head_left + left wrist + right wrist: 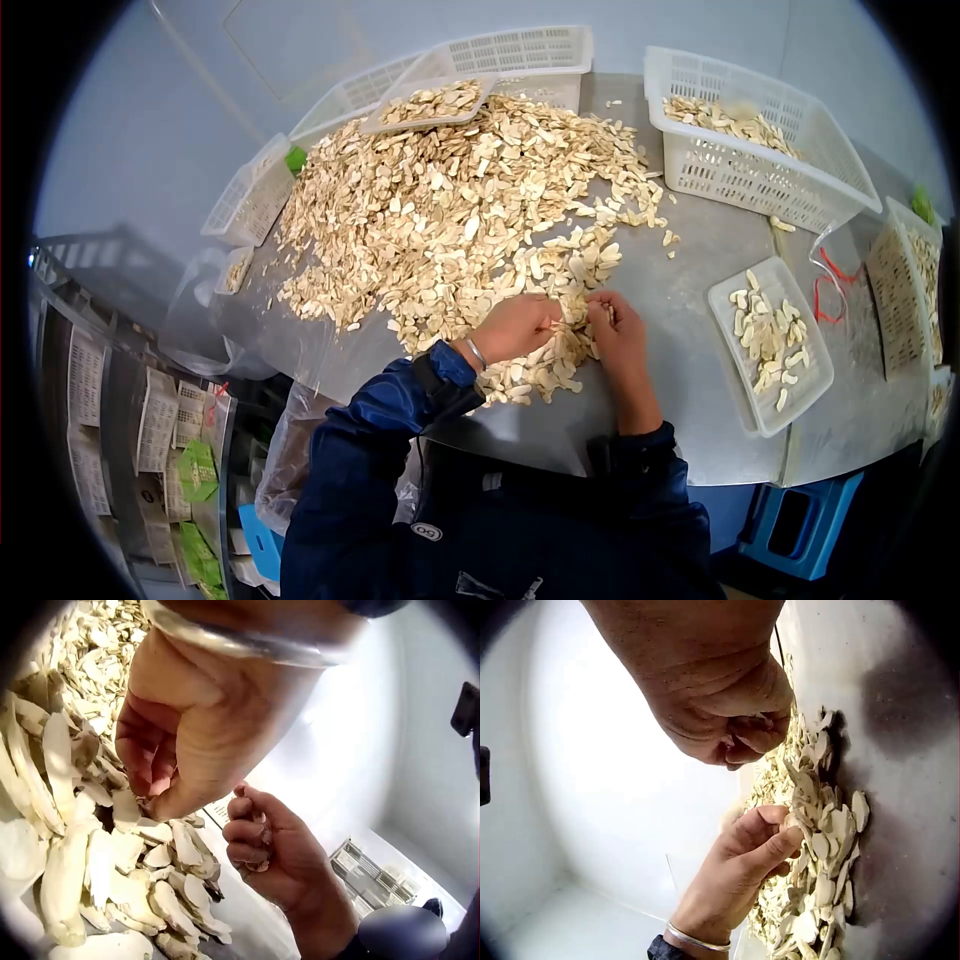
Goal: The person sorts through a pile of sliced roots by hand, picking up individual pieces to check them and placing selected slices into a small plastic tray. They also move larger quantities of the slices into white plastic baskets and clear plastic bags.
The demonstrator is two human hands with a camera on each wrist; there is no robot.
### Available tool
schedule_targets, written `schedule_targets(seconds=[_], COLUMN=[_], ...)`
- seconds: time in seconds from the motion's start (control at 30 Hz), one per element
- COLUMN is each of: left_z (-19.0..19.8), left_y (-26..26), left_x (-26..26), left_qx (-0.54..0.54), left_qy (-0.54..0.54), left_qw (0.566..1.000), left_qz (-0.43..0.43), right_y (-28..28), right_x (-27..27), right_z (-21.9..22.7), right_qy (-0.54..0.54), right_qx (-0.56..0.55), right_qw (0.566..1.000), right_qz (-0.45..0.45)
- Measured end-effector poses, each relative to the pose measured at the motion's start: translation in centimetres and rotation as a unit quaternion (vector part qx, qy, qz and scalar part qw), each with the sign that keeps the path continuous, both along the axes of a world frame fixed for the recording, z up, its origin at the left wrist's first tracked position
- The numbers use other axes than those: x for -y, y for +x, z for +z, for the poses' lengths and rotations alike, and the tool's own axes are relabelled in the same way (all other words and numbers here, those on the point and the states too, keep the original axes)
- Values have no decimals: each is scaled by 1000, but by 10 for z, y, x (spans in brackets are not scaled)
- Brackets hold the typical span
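A broad heap of pale, dried slices (pixel 430 215) covers the metal table. At its near edge my left hand (pixel 515 328), with a silver bangle at the wrist, pinches a slice between thumb and forefinger. The right wrist view shows these fingertips right among the slices (pixel 825 847). Just to the right, my right hand (pixel 622 345) is curled, with pale slice pieces (pixel 260 825) showing between its fingers in the left wrist view. Its palm is mostly hidden. Larger slices (pixel 127 877) lie below the left hand.
Right of the hands, a white tray (pixel 812 385) holds some slices. Perforated white baskets (pixel 720 165) stand behind and at the far right, near a red string (pixel 828 285). A shallow tray (pixel 385 122) sits on the heap. A blue stool (pixel 800 530) stands below the table's edge.
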State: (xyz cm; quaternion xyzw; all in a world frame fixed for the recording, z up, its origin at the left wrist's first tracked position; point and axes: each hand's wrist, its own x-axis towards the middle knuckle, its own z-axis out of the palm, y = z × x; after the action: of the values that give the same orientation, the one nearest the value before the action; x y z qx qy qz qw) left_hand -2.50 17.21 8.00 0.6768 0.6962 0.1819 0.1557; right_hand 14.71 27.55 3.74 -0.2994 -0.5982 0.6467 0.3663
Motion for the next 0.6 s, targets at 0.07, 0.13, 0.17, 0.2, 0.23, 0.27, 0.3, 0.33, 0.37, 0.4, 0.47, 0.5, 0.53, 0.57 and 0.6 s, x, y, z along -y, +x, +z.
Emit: schedule_targets(seconds=[0.07,0.13,0.17,0.2,0.23,0.27,0.3,0.33,0.37,0.4,0.47,0.5,0.53,0.57,0.6], left_z=[-1,-2,-3,-5,-6,-8,-9,-11,-11,-10,-4,2,6,9,11], left_y=[-1,-4,-6,-10,-12,-14,-15,-16,-17,-19,-23,-25,-26,-25,-23], left_x=[0,1,-1,-3,-4,-6,-7,-8,-7,-6,-3,-1,1,0,0], left_qx=[13,38,49,60,72,124,175,226,279,331,356,329,301,305,290], left_qy=[23,76,93,110,128,105,82,59,49,40,27,24,21,25,36], left_qw=[1000,996,994,992,989,986,979,969,955,939,929,937,945,940,945], left_qz=[4,5,10,16,22,42,62,82,83,82,97,112,127,148,144], right_y=[0,2,3,3,3,2,0,0,2,5,7,6,5,5,5], right_x=[1,1,0,-1,-3,-6,-11,-15,-15,-15,-16,-17,-17,-16,-15], right_z=[-1,4,4,4,3,-1,-7,-13,-9,-5,-4,-6,-8,-7,-7], right_qy=[104,154,118,82,45,55,65,75,70,66,49,36,23,-12,-46], right_qx=[64,120,96,72,47,40,33,26,28,29,20,10,0,-9,-17], right_qw=[992,980,988,993,997,997,995,994,995,995,996,998,998,1000,999], right_qz=[-25,-36,-36,-36,-35,-48,-61,-75,-72,-71,-65,-60,-55,-25,5])
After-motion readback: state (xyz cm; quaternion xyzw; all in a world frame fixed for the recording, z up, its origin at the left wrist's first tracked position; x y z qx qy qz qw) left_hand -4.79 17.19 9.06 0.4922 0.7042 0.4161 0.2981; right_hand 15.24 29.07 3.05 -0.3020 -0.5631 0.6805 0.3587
